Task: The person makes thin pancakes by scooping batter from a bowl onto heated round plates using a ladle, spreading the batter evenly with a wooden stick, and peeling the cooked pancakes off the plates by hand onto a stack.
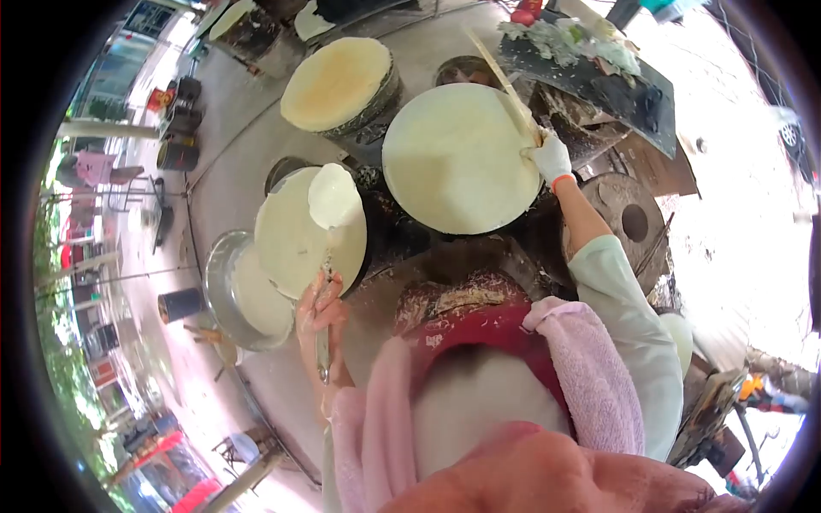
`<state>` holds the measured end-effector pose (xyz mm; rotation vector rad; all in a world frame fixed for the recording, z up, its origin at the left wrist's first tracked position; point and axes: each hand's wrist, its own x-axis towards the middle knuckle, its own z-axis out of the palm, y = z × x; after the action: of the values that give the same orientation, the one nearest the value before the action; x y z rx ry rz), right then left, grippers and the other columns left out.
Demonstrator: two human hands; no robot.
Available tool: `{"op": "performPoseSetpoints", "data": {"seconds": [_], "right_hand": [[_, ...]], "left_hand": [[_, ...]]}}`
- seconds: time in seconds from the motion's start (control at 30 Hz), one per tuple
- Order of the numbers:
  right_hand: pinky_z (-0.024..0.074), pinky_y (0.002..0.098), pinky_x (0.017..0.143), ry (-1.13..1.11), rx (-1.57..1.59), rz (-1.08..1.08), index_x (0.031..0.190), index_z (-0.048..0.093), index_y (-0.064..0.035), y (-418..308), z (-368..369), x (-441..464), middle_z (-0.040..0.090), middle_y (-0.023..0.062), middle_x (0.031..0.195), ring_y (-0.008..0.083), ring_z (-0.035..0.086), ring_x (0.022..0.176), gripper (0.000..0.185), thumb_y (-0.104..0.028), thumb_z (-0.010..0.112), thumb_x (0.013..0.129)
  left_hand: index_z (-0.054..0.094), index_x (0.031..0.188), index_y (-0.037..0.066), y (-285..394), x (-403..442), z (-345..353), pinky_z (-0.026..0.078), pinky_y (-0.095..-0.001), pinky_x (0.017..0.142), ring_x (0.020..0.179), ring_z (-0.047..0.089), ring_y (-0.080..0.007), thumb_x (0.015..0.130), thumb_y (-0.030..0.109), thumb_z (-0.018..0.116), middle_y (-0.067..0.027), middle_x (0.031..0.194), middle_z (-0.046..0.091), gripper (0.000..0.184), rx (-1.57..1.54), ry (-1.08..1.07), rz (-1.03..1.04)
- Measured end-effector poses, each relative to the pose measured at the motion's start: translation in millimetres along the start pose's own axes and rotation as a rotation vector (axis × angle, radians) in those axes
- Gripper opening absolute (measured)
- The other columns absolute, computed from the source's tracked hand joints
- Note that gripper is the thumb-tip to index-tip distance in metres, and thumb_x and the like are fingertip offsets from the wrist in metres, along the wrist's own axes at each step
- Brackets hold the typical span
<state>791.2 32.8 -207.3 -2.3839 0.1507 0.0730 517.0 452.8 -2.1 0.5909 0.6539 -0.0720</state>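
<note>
My left hand (321,309) is closed around the handle of a ladle (332,198), whose bowl looks full of or coated with pale batter. The bowl hangs over a round, pale batter-covered surface (286,227) on the left. My right hand (550,159), in a white glove with an orange cuff, grips a long flat wooden spreader (503,79). That hand is at the right rim of a large round griddle coated with a thin pale batter layer (457,158). Beyond, a second round griddle carries a lightly browned pancake (336,81).
A metal basin (224,321) of batter stands at the lower left. To the right are a round block with a hole (603,214) and a dark board (654,111) bearing pale scraps. A dark cylinder (181,304) lies on the floor at left.
</note>
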Motion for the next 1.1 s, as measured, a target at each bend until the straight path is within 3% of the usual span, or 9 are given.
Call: {"op": "performPoseSetpoints", "data": {"seconds": [0.13,0.2,0.4,0.63,0.83,0.87,1.0,1.03,1.1], "right_hand": [[0.05,0.037,0.089,0.025,0.098,0.026,0.124,0.06,-0.0016,-41.4,-12.1,-12.0,0.068,0.0182,0.111,0.0295,0.065,0.102,0.06,-0.02,0.076,0.07],[0.0486,0.0297,0.089,0.03,0.158,0.03,0.129,0.056,0.0021,-57.5,-15.8,-17.6,0.068,0.0131,0.114,0.0199,0.065,0.101,0.064,-0.014,0.078,0.071],[0.0503,0.0339,0.087,0.083,0.358,-0.157,0.125,0.06,-0.0019,-110.0,-3.6,-36.3,0.07,0.0176,0.106,0.0266,0.068,0.098,0.059,-0.021,0.075,0.071],[0.0481,0.0243,0.08,-0.085,0.459,-0.25,0.119,0.064,-0.0005,-232.8,-16.3,-43.9,0.066,0.0038,0.091,0.0078,0.057,0.083,0.047,-0.005,0.072,0.073],[0.0543,0.0336,0.075,-0.224,0.425,-0.321,0.123,0.062,-0.0001,-330.5,-51.6,0.1,0.069,0.0051,0.098,0.0152,0.065,0.089,0.047,-0.009,0.069,0.078],[0.0522,0.0236,0.077,-0.309,0.356,-0.332,0.122,0.063,0.0017,-350.7,-58.7,20.5,0.069,0.0086,0.098,0.0127,0.065,0.083,0.052,-0.008,0.072,0.072],[0.0532,0.0294,0.072,-0.312,-0.228,-0.307,0.12,0.067,-0.0119,-431.0,-49.4,91.3,0.07,0.0063,0.089,0.0163,0.068,0.08,0.044,-0.018,0.07,0.076],[0.0519,0.032,0.073,-0.247,-0.025,-0.453,0.106,0.069,0.0027,-454.8,-45.4,86.7,0.07,0.0087,0.093,0.0192,0.065,0.083,0.043,-0.008,0.072,0.065],[0.0519,0.0343,0.074,-0.103,-0.393,-0.555,0.104,0.068,0.0014,-490.1,-27.7,118.2,0.07,0.0159,0.089,0.0243,0.067,0.081,0.044,-0.013,0.072,0.062]], "left_hand": [[0.051,0.107,-0.007,-2.0,-5.4,16.7,0.024,-0.0148,0.032,0.039,0.028,-0.0029,0.098,0.014,0.057,-0.0069,0.076,0.053,0.024,-0.014,0.224,0.163],[0.051,0.107,-0.007,4.0,-4.1,11.6,0.024,-0.015,0.032,0.038,0.027,-0.0027,0.098,0.014,0.056,-0.0065,0.076,0.052,0.023,0.053,0.143,0.148],[0.05,0.107,-0.008,25.2,2.5,7.6,0.021,-0.0151,0.032,0.034,0.026,-0.0005,0.1,0.019,0.053,0.0005,0.067,0.044,0.027,0.051,0.13,0.134],[0.048,0.109,-0.009,62.9,26.5,-40.0,0.019,-0.0168,0.032,0.032,0.028,-0.0005,0.104,0.023,0.046,0.0062,0.06,0.037,0.033,0.088,0.056,0.102],[0.051,0.108,-0.007,96.0,43.7,-78.5,0.021,-0.0172,0.034,0.031,0.028,0.0001,0.104,0.027,0.045,0.0074,0.059,0.038,0.035,0.029,-0.054,0.059],[0.051,0.108,-0.007,99.9,46.9,-84.5,0.021,-0.0173,0.034,0.031,0.028,0.0001,0.104,0.027,0.045,0.0076,0.06,0.038,0.035,0.036,-0.039,0.065],[0.053,0.108,-0.006,121.2,52.9,-103.0,0.022,-0.0178,0.035,0.032,0.028,0.0,0.104,0.029,0.045,0.0077,0.061,0.039,0.035,0.068,-0.037,0.061],[0.053,0.108,-0.006,126.1,53.1,-103.7,0.021,-0.0179,0.035,0.032,0.028,-0.0001,0.104,0.029,0.044,0.0077,0.061,0.039,0.036,0.076,-0.053,0.058],[0.054,0.108,-0.006,133.5,55.8,-111.0,0.021,-0.0178,0.035,0.032,0.027,-0.0004,0.104,0.029,0.045,0.0077,0.061,0.038,0.036,0.067,-0.067,0.076]]}}
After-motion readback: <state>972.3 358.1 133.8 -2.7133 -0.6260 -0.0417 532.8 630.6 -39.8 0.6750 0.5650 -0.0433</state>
